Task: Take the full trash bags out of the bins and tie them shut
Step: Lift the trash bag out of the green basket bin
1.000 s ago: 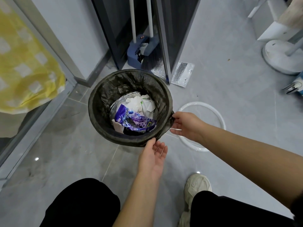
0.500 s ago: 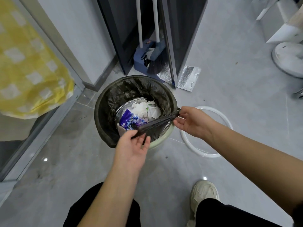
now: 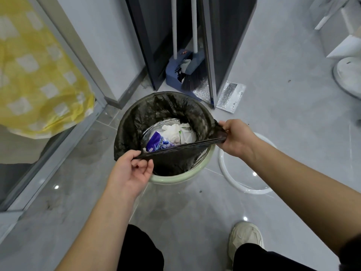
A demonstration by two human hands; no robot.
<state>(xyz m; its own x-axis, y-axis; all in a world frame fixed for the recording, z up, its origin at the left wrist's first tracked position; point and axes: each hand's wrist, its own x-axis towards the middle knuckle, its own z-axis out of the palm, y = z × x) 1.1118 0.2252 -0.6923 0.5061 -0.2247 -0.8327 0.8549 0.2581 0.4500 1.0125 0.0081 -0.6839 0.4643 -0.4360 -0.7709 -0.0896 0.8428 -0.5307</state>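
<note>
Head view, looking down. Round pale green plastic bin (image 3: 176,178) stands on grey glossy tile floor (image 3: 195,212), lined with a thin black plastic trash bag (image 3: 148,114). Bag is in the bin; its far and left edge is folded over the bin rim, its near edge is off the rim and pulled into a taut straight band across the opening, so the near pale green rim is bare.

Left hand (image 3: 130,173) at the near-left end of the band, fingers closed, pinching the bag edge between thumb and fingers. Right hand (image 3: 237,138) at the right end, fingers curled shut around the bunched bag edge. Both forearms bare.

Inside the bag: crumpled white paper tissue (image 3: 174,131), a purple and white plastic snack wrapper (image 3: 158,143), a silver foil piece (image 3: 156,125) curved along the left of the trash.

White plastic ring (image 3: 234,182) lies flat on the floor just right of the bin, partly under the right forearm. Behind the bin, a blue plastic dustpan with dark broom (image 3: 183,75) stands upright between dark panels. Silver foil pouch (image 3: 230,96) flat on the floor near it. Yellow and white checked cloth (image 3: 33,79) at left behind a glass panel. Beige sneaker (image 3: 245,237) bottom right, black trousers (image 3: 140,251) at the bottom edge. White round stand base (image 3: 347,79) at far right.
</note>
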